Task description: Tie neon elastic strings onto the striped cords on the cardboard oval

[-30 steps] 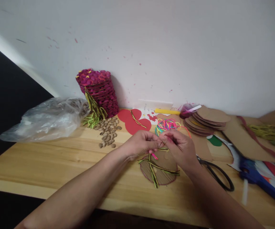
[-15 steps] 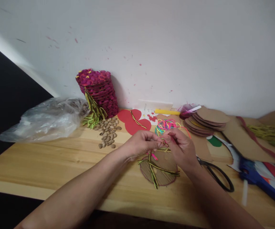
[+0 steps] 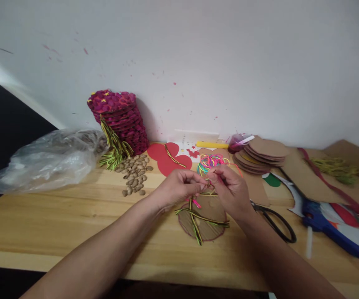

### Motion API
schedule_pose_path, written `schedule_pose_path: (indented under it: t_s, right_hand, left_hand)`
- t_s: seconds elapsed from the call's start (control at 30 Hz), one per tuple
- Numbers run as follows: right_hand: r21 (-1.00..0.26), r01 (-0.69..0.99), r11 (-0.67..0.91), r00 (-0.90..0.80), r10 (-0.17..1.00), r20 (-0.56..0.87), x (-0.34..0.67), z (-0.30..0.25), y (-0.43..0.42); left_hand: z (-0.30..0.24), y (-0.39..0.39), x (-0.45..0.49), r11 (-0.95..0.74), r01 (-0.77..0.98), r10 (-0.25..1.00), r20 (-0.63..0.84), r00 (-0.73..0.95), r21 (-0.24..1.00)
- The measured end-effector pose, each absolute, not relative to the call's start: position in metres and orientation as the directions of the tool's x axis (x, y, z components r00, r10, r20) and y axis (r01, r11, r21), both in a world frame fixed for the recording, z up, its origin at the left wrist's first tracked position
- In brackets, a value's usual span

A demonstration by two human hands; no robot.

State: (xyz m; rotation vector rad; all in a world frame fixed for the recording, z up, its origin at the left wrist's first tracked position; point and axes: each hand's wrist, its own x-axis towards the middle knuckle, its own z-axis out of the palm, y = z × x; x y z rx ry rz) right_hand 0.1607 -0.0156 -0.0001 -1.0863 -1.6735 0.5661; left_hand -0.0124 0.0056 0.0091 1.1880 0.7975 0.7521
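Head view. The left hand (image 3: 179, 189) and right hand (image 3: 231, 192) meet fingertip to fingertip above the middle of the bench (image 3: 73, 220). Each is closed in a pinch on the upper ends of the green-and-yellow cords (image 3: 198, 216). The cords cross on a cardboard disc (image 3: 213, 230), which lies flat directly below the hands, on the side toward the near edge. One cord runs from the pinch toward the near edge. The other lies across the disc, left to right. Both hands are equally close to the crossing. A heap of coloured rubber bands (image 3: 212, 161) sits just beyond the fingers toward the far edge, and black scissors (image 3: 274, 222) lie just right of the right wrist.
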Motion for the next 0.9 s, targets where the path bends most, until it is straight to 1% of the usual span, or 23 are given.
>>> schedule_pose_path:
  t_s: [0.13, 0.23, 0.4, 0.5, 0.6, 0.73, 0.9]
  right_hand:
    - [-0.76, 0.394, 0.517, -0.08, 0.843, 0.531, 0.163, -0.001, -0.014]
    - [-0.749, 0.395, 0.532, -0.054, 0.827, 0.559, 0.163, 0.0, -0.013]
    - [-0.827, 0.322, 0.46, -0.043, 0.88, 0.473, 0.162, 0.002, -0.015]
    - [-0.863, 0.297, 0.408, -0.019, 0.906, 0.422, 0.161, 0.005, -0.017]
    - [-0.917, 0.196, 0.347, -0.043, 0.937, 0.346, 0.159, 0.006, -0.017]
    - [-0.953, 0.083, 0.292, -0.12, 0.952, 0.281, 0.157, 0.002, -0.016]
    - [-0.963, 0.062, 0.262, -0.136, 0.958, 0.252, 0.157, -0.003, -0.017]
  left_hand:
    - [0.008, 0.005, -0.012, 0.123, -0.003, 0.873, -0.107, 0.476, 0.992]
    - [0.008, 0.005, -0.011, 0.061, 0.051, 0.891, -0.078, 0.447, 0.997]
    - [0.008, 0.005, -0.01, 0.007, 0.077, 0.903, -0.039, 0.427, 0.997]
    - [0.009, 0.004, -0.01, 0.024, 0.053, 0.906, -0.044, 0.421, 0.998]
    - [0.011, 0.004, -0.01, 0.057, 0.016, 0.918, -0.059, 0.392, 0.998]
    - [0.014, 0.005, -0.009, 0.119, -0.118, 0.928, -0.068, 0.366, 0.986]
    - [0.019, 0.004, -0.009, 0.233, -0.25, 0.925, -0.135, 0.356, 0.94]
